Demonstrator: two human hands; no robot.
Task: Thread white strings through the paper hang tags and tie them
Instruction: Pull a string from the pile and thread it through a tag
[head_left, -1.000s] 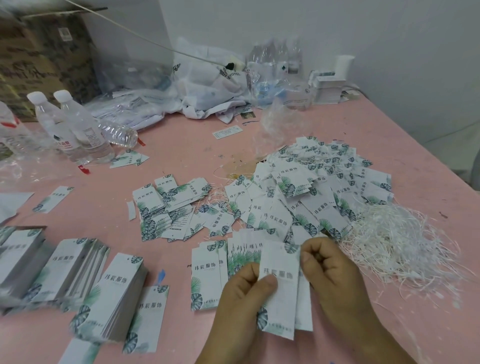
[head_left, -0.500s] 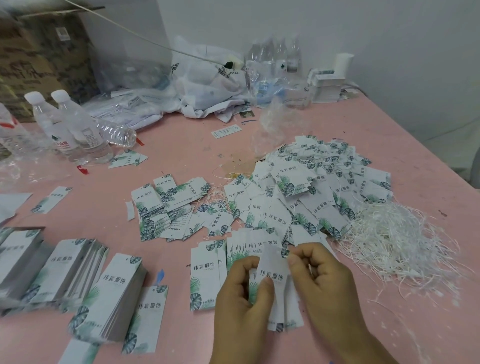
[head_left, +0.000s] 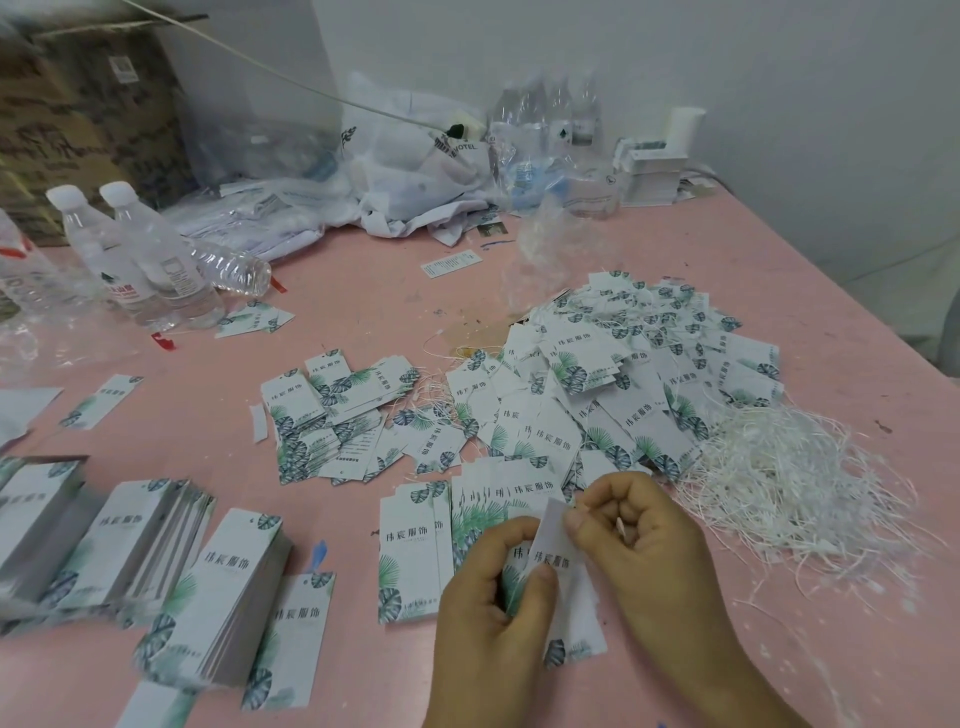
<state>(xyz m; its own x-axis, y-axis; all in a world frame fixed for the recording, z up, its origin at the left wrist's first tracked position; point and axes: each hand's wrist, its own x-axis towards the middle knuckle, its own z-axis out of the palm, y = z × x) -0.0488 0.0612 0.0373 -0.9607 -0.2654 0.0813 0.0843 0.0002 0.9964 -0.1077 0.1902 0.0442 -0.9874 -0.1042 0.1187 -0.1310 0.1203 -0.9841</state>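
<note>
Near the front of the pink table (head_left: 779, 291), my left hand (head_left: 493, 618) grips a small bundle of white hang tags (head_left: 563, 587) printed with green leaves, thumb pressed on the top tag. My right hand (head_left: 644, 551) pinches the top edge of that tag, fingers curled; a small pale tip shows inside its fist. A tangle of white strings (head_left: 789, 483) lies just right of my hands. A heap of tags with strings (head_left: 623, 384) spreads beyond them. A fanned row of tags (head_left: 415, 551) lies flat left of my left hand.
Stacks of tags (head_left: 156, 566) stand at the front left, and a loose cluster of tags (head_left: 332, 415) lies mid-table. Water bottles (head_left: 135, 260) are at the left. Plastic bags (head_left: 405, 171) and a cardboard box (head_left: 78, 119) crowd the back.
The held tags dropped lower and closer to me. My right hand shifted from the bundle's upper right corner to its top edge and curled tighter.
</note>
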